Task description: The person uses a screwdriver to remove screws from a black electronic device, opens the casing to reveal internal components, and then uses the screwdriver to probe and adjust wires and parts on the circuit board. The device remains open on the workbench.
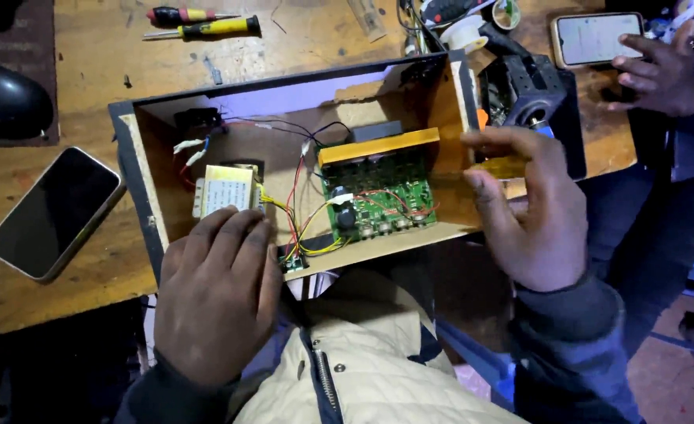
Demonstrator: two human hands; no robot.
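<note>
An open wooden box [139,169] with black edges lies on the workbench, holding a yellow-wrapped transformer [223,188], a green circuit board [378,192] with an orange bar along its top, and red, yellow and black wires [296,208]. My left hand [217,294] rests palm down on the box's near edge, fingers touching the transformer's lower side. My right hand [524,208] is at the box's right wall, thumb and fingers pinched on a thin yellow tool handle [504,166] that points left toward the board.
A dark phone [55,212] lies left of the box. Two screwdrivers [202,23] lie at the back. A black speaker part [531,98] stands right of the box. Another person's hand [661,74] rests by a lit phone [597,38] at the far right.
</note>
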